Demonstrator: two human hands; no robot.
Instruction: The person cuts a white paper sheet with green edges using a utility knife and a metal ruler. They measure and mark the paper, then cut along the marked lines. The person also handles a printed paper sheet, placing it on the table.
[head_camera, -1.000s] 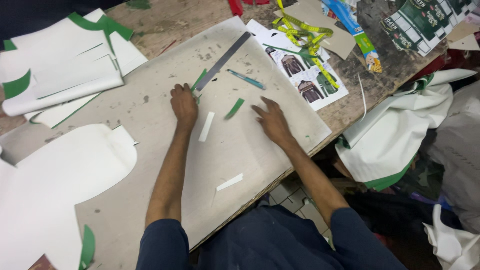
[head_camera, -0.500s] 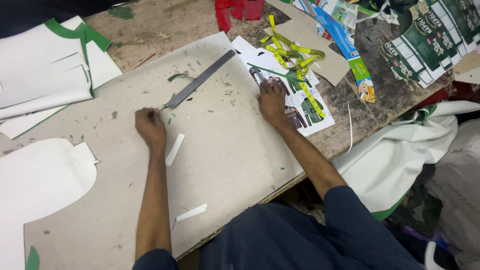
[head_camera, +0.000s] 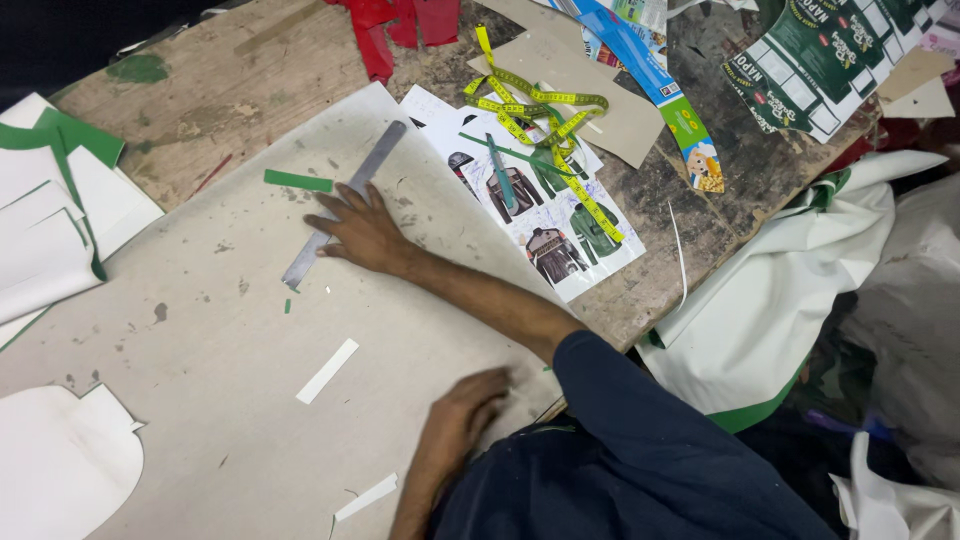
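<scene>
One metal ruler (head_camera: 344, 203), long and grey, lay slantwise on the large grey board (head_camera: 200, 330). One right hand (head_camera: 362, 230) rested flat across the ruler's middle, fingers spread, pressing and not pinching. One left hand (head_camera: 465, 420) lay blurred near the board's lower edge; its grip could not be told. Two white paper strips (head_camera: 327, 371) lay on the board, well apart. One green strip (head_camera: 298, 181) lay just beside the ruler's upper part. One yellow tape measure (head_camera: 535, 110), coiled loosely, and one teal-handled cutter (head_camera: 501, 172) rested on one printed sheet of jacket pictures (head_camera: 540, 215).
</scene>
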